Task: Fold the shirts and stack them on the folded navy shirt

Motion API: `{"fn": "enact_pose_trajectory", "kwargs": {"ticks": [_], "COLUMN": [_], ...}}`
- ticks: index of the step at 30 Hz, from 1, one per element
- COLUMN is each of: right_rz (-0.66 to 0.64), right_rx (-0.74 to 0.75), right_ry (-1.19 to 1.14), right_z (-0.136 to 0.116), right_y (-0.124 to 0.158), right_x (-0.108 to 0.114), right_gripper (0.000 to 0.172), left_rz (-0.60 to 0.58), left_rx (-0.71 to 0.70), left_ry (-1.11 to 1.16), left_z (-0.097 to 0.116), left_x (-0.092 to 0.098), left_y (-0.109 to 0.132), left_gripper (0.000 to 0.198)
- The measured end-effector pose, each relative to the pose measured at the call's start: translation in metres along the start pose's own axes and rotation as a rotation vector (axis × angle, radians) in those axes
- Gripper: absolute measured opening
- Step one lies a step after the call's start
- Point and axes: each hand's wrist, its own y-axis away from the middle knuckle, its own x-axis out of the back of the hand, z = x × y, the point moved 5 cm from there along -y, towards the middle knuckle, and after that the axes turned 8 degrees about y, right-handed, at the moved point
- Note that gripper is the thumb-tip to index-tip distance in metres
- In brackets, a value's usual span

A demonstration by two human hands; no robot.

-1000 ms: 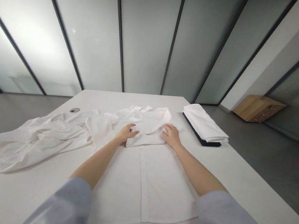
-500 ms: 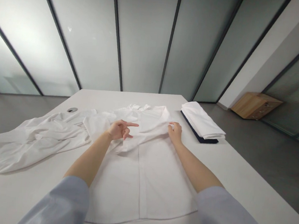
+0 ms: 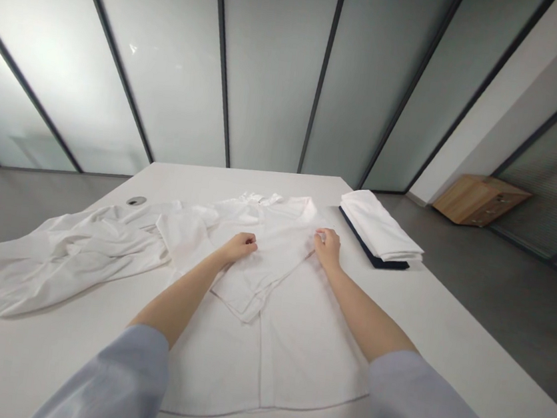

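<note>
A white shirt (image 3: 313, 347) lies spread on the table, its front strip running toward me and its hem near my body. Across its upper part a sleeve (image 3: 249, 286) is folded over, its end lying at an angle near the middle. My left hand (image 3: 241, 246) is over the folded cloth with fingers curled inward; whether fabric is between them is hidden. At the shirt's right edge, my right hand (image 3: 328, 247) has its thumb and fingers closed at the fold of the sleeve.
More rumpled white cloth (image 3: 81, 260) spreads over the left of the white table (image 3: 464, 344). To the right rests a folded white garment (image 3: 379, 227) on a dark navy item (image 3: 387, 264). A round cable hole (image 3: 136, 201) is at the left edge. A wooden cabinet (image 3: 478, 199) stands beyond.
My left hand has moved slightly right and curled its fingers, which were spread before. The bunched sleeve now lies flatter, its end angled toward me. The right hand has stayed nearly in place.
</note>
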Motion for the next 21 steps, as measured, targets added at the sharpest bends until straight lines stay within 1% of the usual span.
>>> {"fn": "enact_pose_trajectory", "kwargs": {"ticks": [2,5,6,7,9,11,12,13,15,16,17,19,21], "right_rz": [0.006,0.034,0.049,0.063,0.082,0.068,0.047,0.022,-0.018,-0.032,-0.045,-0.081,-0.143], "right_rx": [-0.009,-0.007,-0.002,0.000,-0.021,-0.075,-0.100,-0.119,-0.148,-0.164,-0.186,-0.240,-0.245], "right_ry": [0.008,0.033,0.043,0.054,0.074,0.081,0.074,0.063,0.032,0.016,0.003,0.001,0.063], "right_z": [0.001,0.002,0.002,0.003,0.007,0.012,0.015,0.018,0.023,0.026,0.029,0.035,0.039], "right_y": [0.000,0.000,0.000,0.000,0.000,-0.001,-0.002,-0.003,-0.005,-0.006,-0.007,-0.009,-0.015], "right_x": [0.000,0.001,0.001,0.000,-0.002,-0.005,-0.008,-0.011,-0.015,-0.017,-0.019,-0.021,-0.023], "right_gripper": [0.025,0.027,0.028,0.030,0.036,0.042,0.044,0.047,0.050,0.052,0.054,0.056,0.053], "left_rz": [-0.024,-0.120,-0.145,-0.153,-0.107,-0.071,-0.093,-0.140,-0.232,-0.241,-0.218,-0.129,-0.058], "left_rx": [0.045,0.146,0.180,0.208,0.237,0.233,0.226,0.221,0.228,0.244,0.272,0.362,0.458], "left_ry": [0.181,0.366,0.396,0.405,0.362,0.312,0.321,0.358,0.476,0.526,0.557,0.568,0.545], "left_z": [-0.003,-0.008,-0.010,-0.011,-0.012,-0.011,-0.009,-0.007,-0.006,-0.006,-0.009,-0.016,-0.024], "left_x": [0.006,0.007,0.006,0.005,0.005,0.006,0.004,0.002,0.000,0.002,0.005,0.013,0.019], "left_y": [0.004,0.010,0.012,0.013,0.013,0.012,0.012,0.012,0.014,0.015,0.016,0.017,0.019], "left_gripper": [0.012,0.010,0.012,0.018,0.035,0.048,0.050,0.049,0.045,0.045,0.046,0.051,0.056]}}
